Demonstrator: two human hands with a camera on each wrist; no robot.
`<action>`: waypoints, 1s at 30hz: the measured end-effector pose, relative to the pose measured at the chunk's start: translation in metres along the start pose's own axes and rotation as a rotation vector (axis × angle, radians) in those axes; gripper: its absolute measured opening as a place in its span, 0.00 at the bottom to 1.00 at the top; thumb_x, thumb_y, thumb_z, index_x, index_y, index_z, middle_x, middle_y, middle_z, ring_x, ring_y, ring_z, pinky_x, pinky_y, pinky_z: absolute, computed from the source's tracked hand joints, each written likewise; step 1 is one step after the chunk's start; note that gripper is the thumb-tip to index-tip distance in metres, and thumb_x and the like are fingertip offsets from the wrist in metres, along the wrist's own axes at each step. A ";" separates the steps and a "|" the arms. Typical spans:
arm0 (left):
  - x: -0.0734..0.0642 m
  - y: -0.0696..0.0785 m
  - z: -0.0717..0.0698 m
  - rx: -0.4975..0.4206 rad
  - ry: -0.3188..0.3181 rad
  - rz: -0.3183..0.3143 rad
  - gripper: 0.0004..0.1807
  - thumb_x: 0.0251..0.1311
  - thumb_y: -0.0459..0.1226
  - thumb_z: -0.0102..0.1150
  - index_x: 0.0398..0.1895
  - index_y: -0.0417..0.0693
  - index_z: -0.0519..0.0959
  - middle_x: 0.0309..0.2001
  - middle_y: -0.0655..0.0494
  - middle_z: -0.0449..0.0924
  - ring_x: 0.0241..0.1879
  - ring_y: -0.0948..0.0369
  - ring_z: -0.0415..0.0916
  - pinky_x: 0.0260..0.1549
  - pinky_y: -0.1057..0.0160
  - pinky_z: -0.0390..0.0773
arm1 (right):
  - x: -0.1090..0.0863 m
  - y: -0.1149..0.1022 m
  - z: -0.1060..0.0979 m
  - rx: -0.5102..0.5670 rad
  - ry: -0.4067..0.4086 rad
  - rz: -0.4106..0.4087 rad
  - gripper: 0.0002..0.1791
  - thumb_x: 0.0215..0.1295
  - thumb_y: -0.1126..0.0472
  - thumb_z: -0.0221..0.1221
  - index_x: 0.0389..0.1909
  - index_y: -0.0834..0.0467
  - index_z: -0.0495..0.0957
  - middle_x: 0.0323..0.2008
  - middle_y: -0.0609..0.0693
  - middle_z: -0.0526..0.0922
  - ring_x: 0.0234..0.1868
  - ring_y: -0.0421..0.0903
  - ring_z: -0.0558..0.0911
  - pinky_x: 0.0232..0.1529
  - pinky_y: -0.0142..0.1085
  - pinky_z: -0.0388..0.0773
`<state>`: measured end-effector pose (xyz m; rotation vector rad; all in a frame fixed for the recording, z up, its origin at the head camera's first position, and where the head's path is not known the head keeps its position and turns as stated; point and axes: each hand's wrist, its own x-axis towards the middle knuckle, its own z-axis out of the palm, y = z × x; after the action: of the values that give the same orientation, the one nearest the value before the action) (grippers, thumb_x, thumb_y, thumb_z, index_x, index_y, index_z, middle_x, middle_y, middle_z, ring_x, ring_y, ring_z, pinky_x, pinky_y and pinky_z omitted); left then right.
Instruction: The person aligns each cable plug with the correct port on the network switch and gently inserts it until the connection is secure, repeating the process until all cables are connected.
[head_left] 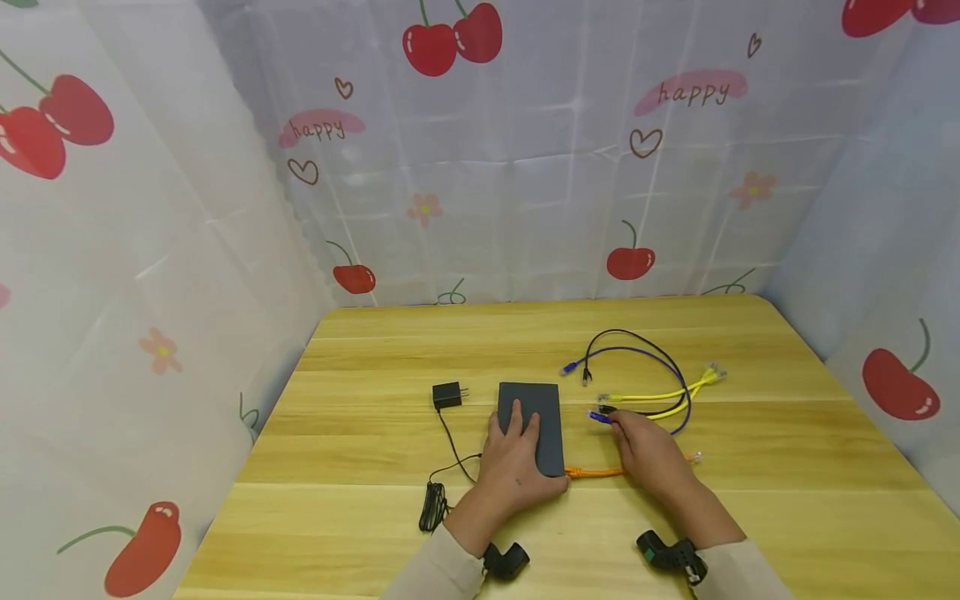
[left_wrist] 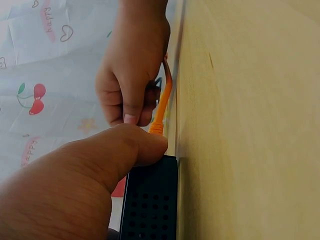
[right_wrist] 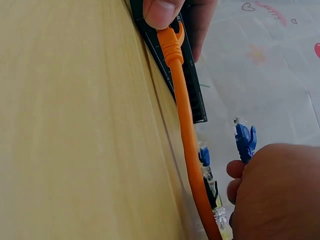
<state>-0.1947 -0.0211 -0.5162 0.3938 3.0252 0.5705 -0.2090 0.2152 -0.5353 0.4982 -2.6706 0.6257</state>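
Observation:
A dark network switch [head_left: 551, 433] lies flat on the table. My left hand [head_left: 513, 471] holds it, fingers spread over the top and thumb at the near right corner. An orange Ethernet cable [right_wrist: 182, 105] has its plug at a port on the switch's right side, beside my left thumb. To the right, my right hand [head_left: 652, 454] pinches a blue Ethernet cable behind its plug [right_wrist: 245, 142]. That plug points toward the switch, apart from it. The blue cable's other plug [head_left: 570, 367] lies farther back on the table.
Behind the right hand lie a black Ethernet cable [head_left: 633, 335] and yellow Ethernet cables [head_left: 641, 397], partly overlapping the blue one. Left of the switch are a black power adapter [head_left: 447, 395] and its bundled cord [head_left: 432, 507]. Printed curtains [head_left: 510, 233] hang around the wooden table [head_left: 360, 467].

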 end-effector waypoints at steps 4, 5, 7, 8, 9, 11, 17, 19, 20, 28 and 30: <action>0.000 0.000 0.000 0.003 0.002 -0.002 0.58 0.43 0.69 0.66 0.77 0.55 0.61 0.80 0.48 0.44 0.75 0.33 0.42 0.62 0.36 0.66 | 0.000 -0.002 -0.001 -0.017 0.005 -0.023 0.08 0.70 0.67 0.57 0.47 0.64 0.79 0.40 0.57 0.84 0.42 0.56 0.84 0.42 0.51 0.80; 0.000 0.000 0.000 0.004 0.002 -0.001 0.58 0.43 0.69 0.65 0.77 0.55 0.61 0.80 0.48 0.44 0.75 0.33 0.42 0.62 0.36 0.66 | 0.000 -0.002 -0.001 -0.021 0.004 -0.025 0.09 0.70 0.66 0.58 0.47 0.64 0.79 0.39 0.57 0.84 0.41 0.56 0.84 0.42 0.51 0.80; 0.000 0.000 0.000 0.006 0.003 0.002 0.58 0.43 0.69 0.65 0.77 0.55 0.61 0.80 0.48 0.44 0.75 0.33 0.42 0.62 0.37 0.66 | -0.001 -0.003 -0.002 -0.031 0.002 -0.018 0.10 0.70 0.63 0.59 0.47 0.63 0.80 0.38 0.54 0.83 0.39 0.53 0.84 0.39 0.50 0.79; 0.000 0.000 0.000 0.006 0.003 0.004 0.58 0.44 0.69 0.65 0.77 0.55 0.61 0.80 0.48 0.44 0.75 0.33 0.42 0.62 0.37 0.66 | -0.001 -0.004 -0.003 -0.034 0.003 -0.014 0.10 0.70 0.61 0.60 0.47 0.62 0.81 0.37 0.53 0.83 0.37 0.52 0.83 0.38 0.49 0.79; 0.000 0.000 0.000 0.007 0.003 0.005 0.58 0.44 0.69 0.65 0.77 0.55 0.61 0.80 0.48 0.44 0.75 0.33 0.42 0.62 0.37 0.66 | -0.001 -0.005 -0.003 -0.035 0.004 -0.009 0.11 0.69 0.59 0.61 0.46 0.61 0.81 0.36 0.52 0.83 0.35 0.50 0.83 0.36 0.48 0.78; 0.000 0.000 0.000 0.008 0.003 0.007 0.58 0.44 0.69 0.65 0.77 0.54 0.61 0.80 0.48 0.44 0.75 0.32 0.42 0.62 0.37 0.66 | -0.002 -0.006 -0.004 -0.040 0.011 -0.002 0.11 0.68 0.57 0.63 0.45 0.59 0.83 0.35 0.50 0.83 0.33 0.48 0.83 0.34 0.47 0.78; -0.001 0.000 0.000 0.004 0.006 0.005 0.58 0.43 0.69 0.66 0.77 0.54 0.61 0.80 0.47 0.45 0.75 0.32 0.42 0.62 0.36 0.66 | -0.002 -0.007 -0.006 -0.039 0.032 -0.006 0.16 0.67 0.56 0.64 0.53 0.55 0.82 0.26 0.47 0.83 0.22 0.44 0.79 0.23 0.41 0.74; -0.001 0.000 0.000 0.007 0.005 0.001 0.58 0.43 0.69 0.66 0.77 0.54 0.61 0.80 0.47 0.45 0.75 0.33 0.42 0.62 0.37 0.66 | -0.002 -0.007 -0.006 -0.035 0.041 -0.017 0.16 0.66 0.56 0.64 0.54 0.54 0.81 0.25 0.47 0.84 0.21 0.44 0.78 0.22 0.41 0.73; 0.000 0.000 0.000 0.007 0.003 0.000 0.58 0.43 0.69 0.66 0.77 0.54 0.61 0.80 0.48 0.44 0.75 0.33 0.42 0.62 0.37 0.66 | -0.003 -0.007 -0.006 -0.029 0.042 -0.021 0.16 0.66 0.56 0.65 0.54 0.54 0.82 0.26 0.47 0.85 0.21 0.44 0.79 0.22 0.41 0.73; 0.000 0.000 -0.001 0.005 -0.001 0.001 0.58 0.43 0.69 0.66 0.77 0.55 0.60 0.80 0.48 0.44 0.75 0.33 0.42 0.63 0.37 0.65 | -0.004 -0.007 -0.004 0.059 0.035 -0.054 0.17 0.65 0.60 0.65 0.53 0.58 0.85 0.46 0.54 0.88 0.44 0.55 0.88 0.42 0.52 0.82; 0.000 -0.001 -0.001 0.003 0.001 0.002 0.58 0.43 0.69 0.66 0.77 0.55 0.61 0.80 0.48 0.44 0.75 0.33 0.42 0.63 0.38 0.65 | -0.005 -0.007 -0.004 0.079 0.020 -0.051 0.17 0.65 0.60 0.65 0.53 0.59 0.85 0.46 0.55 0.88 0.44 0.55 0.88 0.42 0.51 0.82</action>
<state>-0.1946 -0.0220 -0.5155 0.3963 3.0269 0.5670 -0.2007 0.2122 -0.5318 0.5760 -2.6140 0.7194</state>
